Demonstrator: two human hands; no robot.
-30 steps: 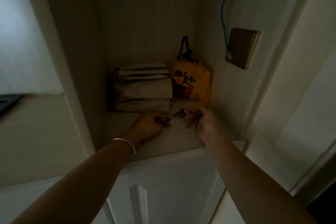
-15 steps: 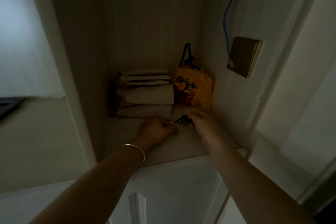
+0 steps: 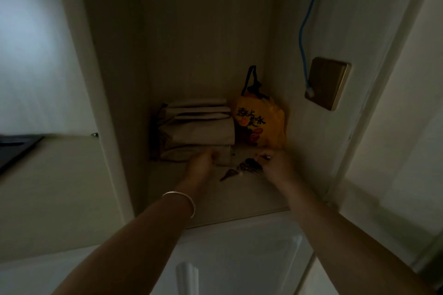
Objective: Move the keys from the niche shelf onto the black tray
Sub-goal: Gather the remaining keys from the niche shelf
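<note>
A bunch of dark keys (image 3: 248,167) lies on the pale niche shelf (image 3: 225,196), with one loose key (image 3: 227,174) just to its left. My right hand (image 3: 275,165) touches the right side of the bunch, fingers curled over it. My left hand (image 3: 201,163) rests on the shelf left of the keys, fingers curled, against the paper packages. A silver bangle sits on my left wrist. The corner of a black tray (image 3: 16,148) shows at the far left on a lower counter.
Stacked beige paper packages (image 3: 199,132) fill the back left of the niche. A yellow printed bag (image 3: 261,124) stands at the back right. A brass wall plate (image 3: 327,82) with a blue cord hangs on the right wall. White cabinet doors lie below.
Both hands have shifted slightly apart, leaving the keys lying in view between them. The view has tilted, so the niche sits lower in the frame.
</note>
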